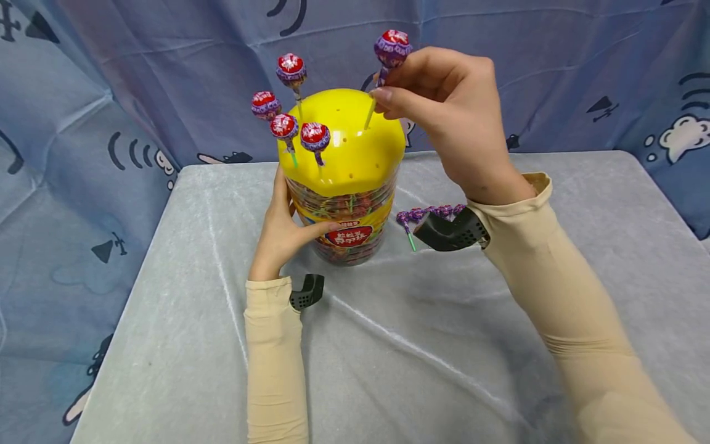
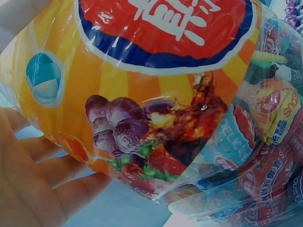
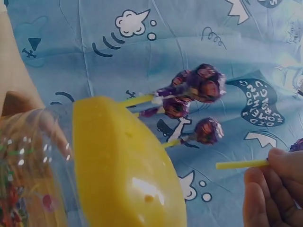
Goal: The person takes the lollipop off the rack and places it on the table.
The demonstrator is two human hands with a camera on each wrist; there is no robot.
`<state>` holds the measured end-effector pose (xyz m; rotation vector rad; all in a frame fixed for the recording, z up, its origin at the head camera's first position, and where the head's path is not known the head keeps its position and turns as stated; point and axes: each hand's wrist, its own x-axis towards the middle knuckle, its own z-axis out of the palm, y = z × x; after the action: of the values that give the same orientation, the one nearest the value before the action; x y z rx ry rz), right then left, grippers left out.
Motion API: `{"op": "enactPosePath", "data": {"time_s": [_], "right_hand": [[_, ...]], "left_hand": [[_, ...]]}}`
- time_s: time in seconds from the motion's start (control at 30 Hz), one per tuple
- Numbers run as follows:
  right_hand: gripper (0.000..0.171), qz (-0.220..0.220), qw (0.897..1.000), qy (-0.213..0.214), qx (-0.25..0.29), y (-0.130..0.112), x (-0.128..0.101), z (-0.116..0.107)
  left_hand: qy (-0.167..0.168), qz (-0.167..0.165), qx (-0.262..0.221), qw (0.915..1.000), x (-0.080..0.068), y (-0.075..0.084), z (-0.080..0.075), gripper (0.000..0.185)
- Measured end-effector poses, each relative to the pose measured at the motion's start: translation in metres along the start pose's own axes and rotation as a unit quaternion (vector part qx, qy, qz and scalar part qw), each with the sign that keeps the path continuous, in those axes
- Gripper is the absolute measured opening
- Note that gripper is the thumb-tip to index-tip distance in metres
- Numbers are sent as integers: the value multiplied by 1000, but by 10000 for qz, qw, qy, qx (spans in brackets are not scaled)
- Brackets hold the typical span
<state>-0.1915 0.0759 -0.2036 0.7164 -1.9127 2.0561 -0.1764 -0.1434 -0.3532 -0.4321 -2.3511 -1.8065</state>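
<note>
Purple lollipop (image 1: 392, 48) is slanting stick-down and leftward from the pinching right grip (image 1: 463, 114), just above the yellow lid (image 1: 360, 154); near the counter's (image 1: 166, 308) far edge, the left grip (image 1: 284, 235) is clasping the jar (image 1: 355, 209).

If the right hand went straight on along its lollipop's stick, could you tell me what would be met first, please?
Probably the lid: the stick in the right hand points down at it, though the depth between them is unclear.
</note>
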Motion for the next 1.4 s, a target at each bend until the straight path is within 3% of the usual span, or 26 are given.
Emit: {"op": "enactPosePath", "data": {"time_s": [0.27,1.03,1.2,1.4], "right_hand": [[11,274,9984,192,460,4,-19,-25],[8,771,9914,978,413,59,-88,-106],[7,997,9869,1255,199,66,-99,-123],[7,1347,9825,1274,166,74,-107,-141]], "left_hand": [[5,-58,41,10000,0,-1,0,116],[52,-153,56,9999,-3,-4,-2,114],[11,-144,61,9999,-3,-2,-1,114],[-16,-89,43,10000,-2,-1,0,114]]}}
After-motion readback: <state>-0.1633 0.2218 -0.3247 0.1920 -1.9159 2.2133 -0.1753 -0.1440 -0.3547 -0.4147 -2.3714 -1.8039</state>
